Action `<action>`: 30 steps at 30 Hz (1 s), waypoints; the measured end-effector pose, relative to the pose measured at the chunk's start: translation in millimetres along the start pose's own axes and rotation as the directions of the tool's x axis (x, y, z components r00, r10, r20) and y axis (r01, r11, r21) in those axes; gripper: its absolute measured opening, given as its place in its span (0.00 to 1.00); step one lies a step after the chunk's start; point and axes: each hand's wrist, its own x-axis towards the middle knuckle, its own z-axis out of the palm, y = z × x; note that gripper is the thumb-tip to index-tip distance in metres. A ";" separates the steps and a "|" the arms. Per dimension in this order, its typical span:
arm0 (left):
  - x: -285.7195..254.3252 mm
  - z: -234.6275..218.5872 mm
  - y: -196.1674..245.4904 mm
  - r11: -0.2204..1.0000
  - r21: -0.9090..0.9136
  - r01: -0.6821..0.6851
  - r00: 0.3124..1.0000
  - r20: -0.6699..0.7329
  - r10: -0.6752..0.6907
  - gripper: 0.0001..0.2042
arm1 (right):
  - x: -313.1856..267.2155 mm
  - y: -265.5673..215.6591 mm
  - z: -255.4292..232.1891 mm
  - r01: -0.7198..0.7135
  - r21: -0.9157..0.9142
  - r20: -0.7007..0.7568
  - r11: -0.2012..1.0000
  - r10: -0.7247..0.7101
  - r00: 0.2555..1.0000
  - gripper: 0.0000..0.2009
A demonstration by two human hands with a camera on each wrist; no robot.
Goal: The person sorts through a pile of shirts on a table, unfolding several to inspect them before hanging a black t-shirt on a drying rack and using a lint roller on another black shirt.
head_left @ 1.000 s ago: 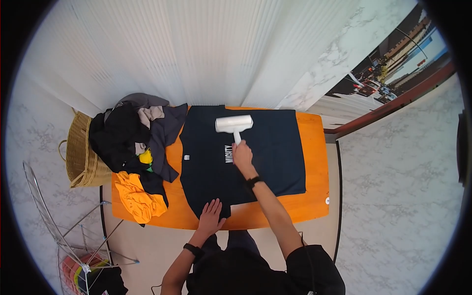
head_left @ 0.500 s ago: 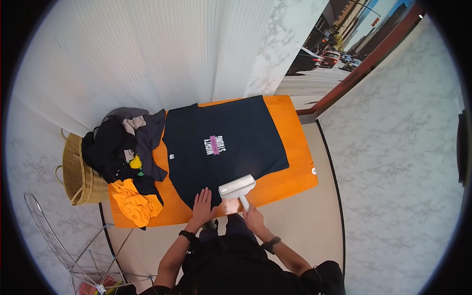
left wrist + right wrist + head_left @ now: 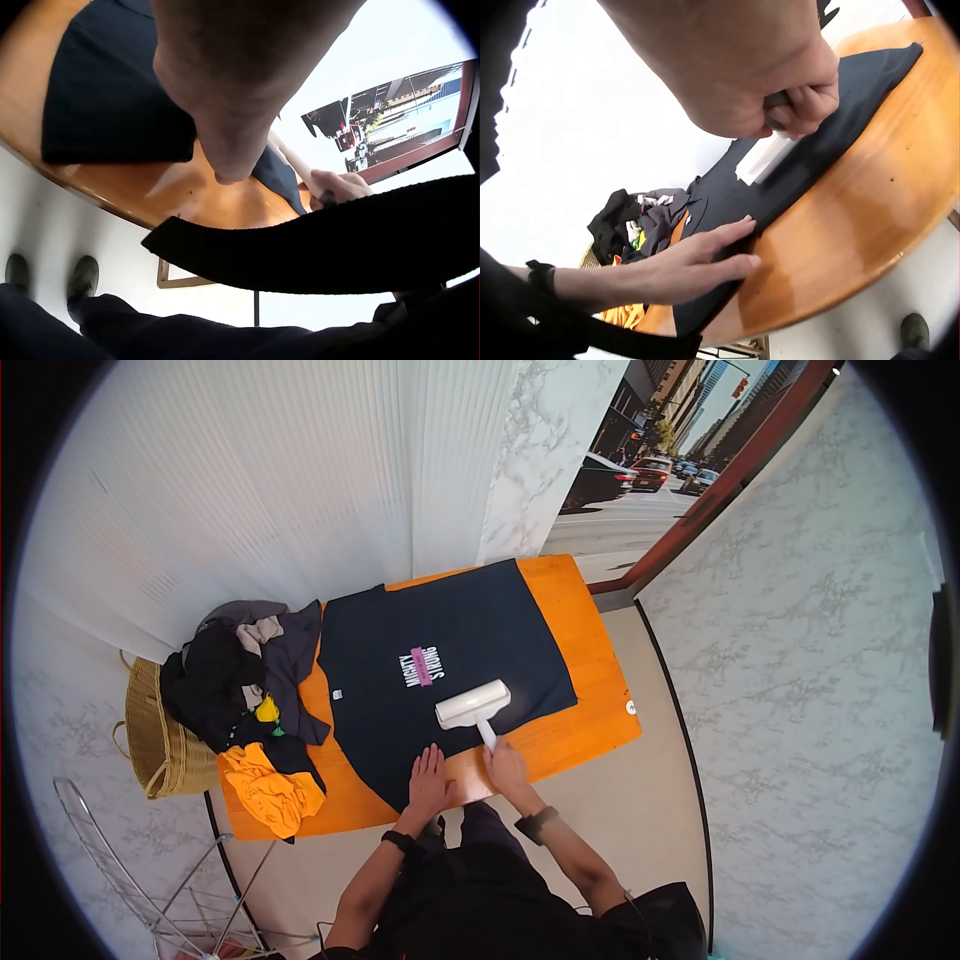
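A dark navy T-shirt (image 3: pixel 460 610) with a small printed chest motif lies spread flat on the orange table (image 3: pixel 590 730). My right hand (image 3: pixel 505 767) grips the handle of a white lint roller (image 3: pixel 473 705), whose cylinder lies over the near half of the shirt, below the print. In the right wrist view the fingers curl round the handle and the roller (image 3: pixel 763 159) is partly hidden by the hand. Palm down with its fingers straight, my left hand (image 3: pixel 428 782) rests on the shirt's sleeve area at the table's near edge.
Left on the table is a heap of dark clothes (image 3: pixel 210 680) with an orange garment (image 3: pixel 270 790) in front. A woven basket (image 3: pixel 155 735) stands beyond the table's left end. Nearer stands a metal-tube rack (image 3: pixel 190 890). A pleated white curtain (image 3: pixel 300 480) hangs behind.
The lint roller came from beside the print down to the shirt's near edge, then back up a little onto the shirt. The left hand keeps pressing the sleeve. The head view has turned.
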 end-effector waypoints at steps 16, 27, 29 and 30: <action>-10.6 -14.6 20.5 0.996 0.025 0.091 0.996 -0.015 -0.091 0.34 | 282.0 -58.2 39.7 0.100 -0.059 -0.051 0.993 -0.103 0.993 0.14; -9.8 -14.9 26.1 0.989 -0.012 0.147 0.989 -0.014 -0.147 0.34 | 239.2 -66.2 21.8 0.151 -0.025 -0.007 0.988 -0.151 0.989 0.15; -9.3 -12.9 25.1 0.989 -0.010 0.149 0.989 -0.021 -0.149 0.33 | 218.9 -59.7 27.8 0.153 -0.021 0.046 0.988 -0.152 0.987 0.14; -8.5 -14.4 25.0 0.990 -0.012 0.141 0.990 -0.023 -0.142 0.33 | 216.4 -57.9 31.1 0.148 -0.020 0.060 0.989 -0.147 0.987 0.14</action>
